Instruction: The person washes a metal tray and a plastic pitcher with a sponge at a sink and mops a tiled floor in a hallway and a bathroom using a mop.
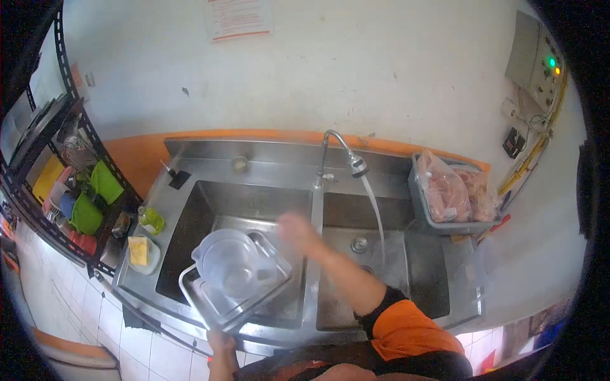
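Observation:
My left hand grips the near corner of a rectangular metal tray, tilted over the left sink basin. On the tray rests a clear plastic measuring jug, and the rounded corner of another metal container shows behind it. My right hand, blurred, is above the left basin near the divider, to the right of the jug; its fingers are too blurred to read. Water runs from the gooseneck faucet into the right basin.
At left on the counter are a yellow sponge on a white container and a green soap bottle. A black shelf rack stands beyond. A grey crate of bagged meat sits at right.

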A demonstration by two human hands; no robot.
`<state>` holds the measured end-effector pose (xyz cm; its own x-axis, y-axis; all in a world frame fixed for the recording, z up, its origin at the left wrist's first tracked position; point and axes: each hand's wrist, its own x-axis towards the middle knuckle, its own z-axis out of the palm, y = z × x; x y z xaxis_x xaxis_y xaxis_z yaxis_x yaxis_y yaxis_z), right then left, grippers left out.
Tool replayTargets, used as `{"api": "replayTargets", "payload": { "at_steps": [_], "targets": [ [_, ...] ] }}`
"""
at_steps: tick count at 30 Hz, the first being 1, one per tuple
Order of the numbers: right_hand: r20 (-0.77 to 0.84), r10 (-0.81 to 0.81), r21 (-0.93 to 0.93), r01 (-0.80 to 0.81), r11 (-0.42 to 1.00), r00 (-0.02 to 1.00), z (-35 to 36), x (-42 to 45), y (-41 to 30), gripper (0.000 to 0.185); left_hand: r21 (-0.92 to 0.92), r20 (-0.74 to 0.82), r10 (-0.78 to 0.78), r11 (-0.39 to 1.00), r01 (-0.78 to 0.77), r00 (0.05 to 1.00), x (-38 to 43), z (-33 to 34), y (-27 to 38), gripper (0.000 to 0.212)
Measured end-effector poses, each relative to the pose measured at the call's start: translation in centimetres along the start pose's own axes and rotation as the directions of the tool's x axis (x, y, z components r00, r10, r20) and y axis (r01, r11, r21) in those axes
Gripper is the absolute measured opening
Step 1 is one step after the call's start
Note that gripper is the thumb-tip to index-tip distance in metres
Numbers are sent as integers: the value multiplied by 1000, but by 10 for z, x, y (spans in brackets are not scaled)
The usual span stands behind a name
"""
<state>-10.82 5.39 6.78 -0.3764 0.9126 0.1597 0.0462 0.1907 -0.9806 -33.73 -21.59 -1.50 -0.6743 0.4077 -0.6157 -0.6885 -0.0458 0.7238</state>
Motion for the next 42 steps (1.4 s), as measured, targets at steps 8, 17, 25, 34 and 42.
{"api": "replayTargets", "payload": {
  "at_steps": [8,17,25,34,42],
  "targets": [
    [-422,-293,-639,-52,767,858,-200,117,154,50,344,467,67,905,-251,882,65,-87,-24,49],
    [-547,-14,-355,-216,910,837,-204,177,187,35,883,438,35,172,-437,898,37,-31,14,51],
    [-576,263,-114,-394,912,774,-119,137,114,73,817,551,183,80,-571,814,38,14,4,33],
    [-576,-646,-799,-514,313,501,-291,-262,-46,46,655,705,420,-78,-751,571,20,6,5,16],
    [-770,-228,-627,-773,96,596,-376,-367,-77,49,851,500,31,166,-497,866,-69,59,31,10]
  ]
}}
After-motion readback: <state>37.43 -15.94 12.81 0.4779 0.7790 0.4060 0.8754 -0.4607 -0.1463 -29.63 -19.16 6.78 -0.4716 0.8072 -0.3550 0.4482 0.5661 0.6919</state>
